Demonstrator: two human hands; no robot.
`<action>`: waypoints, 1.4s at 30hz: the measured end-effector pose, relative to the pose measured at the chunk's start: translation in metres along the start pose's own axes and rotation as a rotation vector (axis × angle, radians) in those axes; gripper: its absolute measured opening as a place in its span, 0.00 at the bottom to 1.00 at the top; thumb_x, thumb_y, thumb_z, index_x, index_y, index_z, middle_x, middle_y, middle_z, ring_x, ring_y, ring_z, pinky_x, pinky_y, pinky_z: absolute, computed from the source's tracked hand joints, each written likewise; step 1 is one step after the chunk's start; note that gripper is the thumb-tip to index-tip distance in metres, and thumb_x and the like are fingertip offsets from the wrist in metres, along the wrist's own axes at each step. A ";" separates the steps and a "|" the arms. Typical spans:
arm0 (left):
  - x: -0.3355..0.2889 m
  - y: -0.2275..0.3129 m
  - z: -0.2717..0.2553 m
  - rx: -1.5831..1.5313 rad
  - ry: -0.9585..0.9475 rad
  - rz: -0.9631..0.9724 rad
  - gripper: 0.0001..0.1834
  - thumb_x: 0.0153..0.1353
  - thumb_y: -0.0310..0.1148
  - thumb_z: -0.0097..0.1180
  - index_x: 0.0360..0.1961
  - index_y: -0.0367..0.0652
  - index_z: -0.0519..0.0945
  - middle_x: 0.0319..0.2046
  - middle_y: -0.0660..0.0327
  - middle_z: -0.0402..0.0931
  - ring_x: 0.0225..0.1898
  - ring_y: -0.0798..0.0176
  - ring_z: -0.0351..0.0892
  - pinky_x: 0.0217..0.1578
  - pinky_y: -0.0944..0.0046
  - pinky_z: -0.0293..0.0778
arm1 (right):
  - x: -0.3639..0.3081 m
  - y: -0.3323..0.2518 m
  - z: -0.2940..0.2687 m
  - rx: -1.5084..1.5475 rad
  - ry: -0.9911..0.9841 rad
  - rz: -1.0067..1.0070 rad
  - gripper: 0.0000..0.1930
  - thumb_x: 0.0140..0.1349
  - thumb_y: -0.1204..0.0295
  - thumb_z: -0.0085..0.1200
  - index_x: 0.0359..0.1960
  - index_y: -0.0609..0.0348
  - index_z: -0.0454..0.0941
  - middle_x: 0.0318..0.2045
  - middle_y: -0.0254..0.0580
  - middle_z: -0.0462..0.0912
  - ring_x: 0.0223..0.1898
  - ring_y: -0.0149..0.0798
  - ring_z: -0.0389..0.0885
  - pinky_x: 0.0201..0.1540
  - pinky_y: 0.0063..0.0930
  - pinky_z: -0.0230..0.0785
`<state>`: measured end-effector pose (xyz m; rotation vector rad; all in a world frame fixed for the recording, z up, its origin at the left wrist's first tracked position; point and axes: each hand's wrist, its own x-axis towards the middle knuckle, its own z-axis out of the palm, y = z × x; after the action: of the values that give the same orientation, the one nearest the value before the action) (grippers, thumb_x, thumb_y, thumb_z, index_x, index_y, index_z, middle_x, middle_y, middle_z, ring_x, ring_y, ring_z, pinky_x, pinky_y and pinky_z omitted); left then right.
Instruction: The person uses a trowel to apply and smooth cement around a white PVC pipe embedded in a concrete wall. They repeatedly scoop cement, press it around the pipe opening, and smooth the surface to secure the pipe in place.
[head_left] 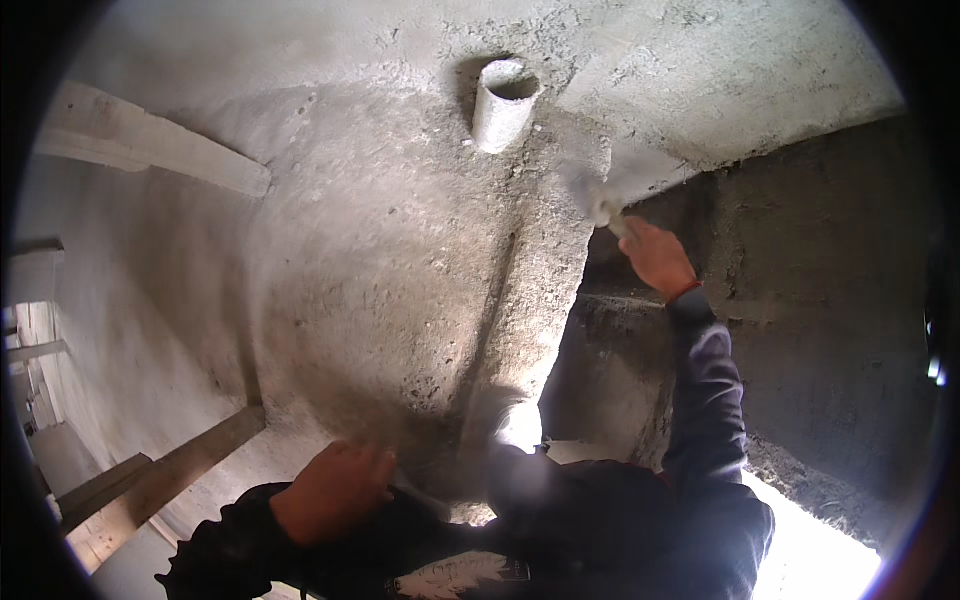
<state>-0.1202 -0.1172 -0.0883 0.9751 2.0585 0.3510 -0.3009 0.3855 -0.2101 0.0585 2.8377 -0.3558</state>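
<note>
Head view: the right hand (658, 262) is closed round a tool (612, 218) at the ledge's (545, 275) edge; the left hand (335, 492) is half-curled, its hold unclear. Too hard a stroke could skid off, chipping that edge.

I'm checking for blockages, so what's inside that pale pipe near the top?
Inside the pale pipe, only a shadowed upper stretch shows. Anything deeper is hidden by its own side and the dark, so I can't tell whether it's blocked.
</note>
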 end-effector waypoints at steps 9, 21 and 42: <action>-0.015 0.013 -0.015 -0.059 0.007 -0.106 0.28 0.64 0.41 0.65 0.59 0.33 0.76 0.44 0.49 0.81 0.43 0.47 0.84 0.50 0.51 0.77 | 0.027 -0.018 0.009 -0.158 -0.033 -0.013 0.21 0.69 0.62 0.54 0.62 0.52 0.72 0.42 0.66 0.86 0.48 0.71 0.83 0.53 0.65 0.74; 0.003 -0.009 -0.030 -0.075 0.098 -0.231 0.28 0.63 0.38 0.68 0.60 0.35 0.76 0.43 0.46 0.82 0.46 0.40 0.82 0.49 0.47 0.78 | 0.014 -0.029 0.020 0.023 -0.044 0.076 0.24 0.71 0.59 0.54 0.65 0.54 0.74 0.48 0.66 0.85 0.52 0.68 0.82 0.55 0.56 0.75; -0.001 -0.007 -0.038 -0.075 0.124 -0.206 0.27 0.61 0.37 0.69 0.57 0.34 0.77 0.39 0.47 0.82 0.42 0.41 0.84 0.48 0.49 0.79 | 0.027 0.012 0.001 -0.306 0.208 -0.012 0.25 0.71 0.74 0.47 0.70 0.41 0.69 0.47 0.55 0.83 0.45 0.61 0.88 0.47 0.54 0.81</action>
<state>-0.1525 -0.1195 -0.0672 0.7040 2.2181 0.3844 -0.3258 0.3967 -0.2211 0.0169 3.0634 0.0908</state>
